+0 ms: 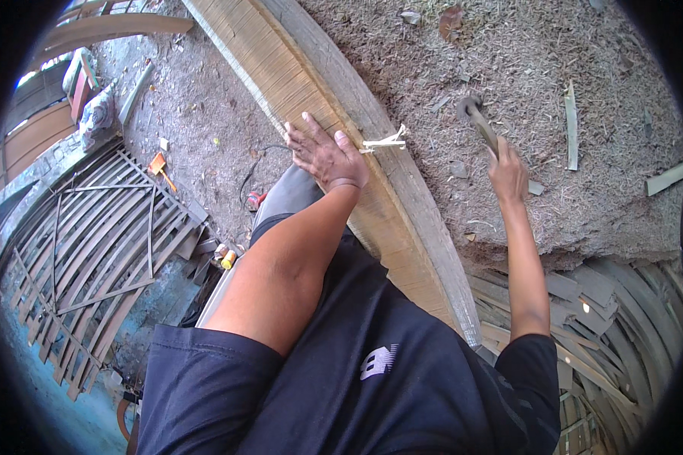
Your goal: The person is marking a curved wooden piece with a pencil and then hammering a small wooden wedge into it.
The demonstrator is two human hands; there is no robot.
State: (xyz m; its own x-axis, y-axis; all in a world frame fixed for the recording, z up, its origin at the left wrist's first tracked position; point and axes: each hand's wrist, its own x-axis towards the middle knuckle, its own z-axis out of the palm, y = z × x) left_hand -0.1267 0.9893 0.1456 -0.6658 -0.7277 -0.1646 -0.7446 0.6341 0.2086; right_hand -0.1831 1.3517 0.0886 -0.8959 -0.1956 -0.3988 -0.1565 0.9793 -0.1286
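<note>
A long wooden plank (288, 61) with a sawn yellowish face and a greyer weathered side slants from the upper middle down toward my body. My left hand (326, 155) rests flat on it with fingers apart. Beside that hand, a small cluster of pale splinters or shavings (387, 142) sits on the plank. My right hand (508, 171) is off to the right of the plank, closed on the wooden handle of a dark-headed hand tool (472, 110), perhaps a hammer or adze, held above the shavings-strewn ground.
A slatted wooden lattice (99, 243) lies at the left, near an orange scraper-like tool (159, 171) and a red-black tool (253, 201). Stacked curved slats (622, 318) fill the lower right. Loose offcuts (571, 125) lie on the chip-covered ground (531, 45).
</note>
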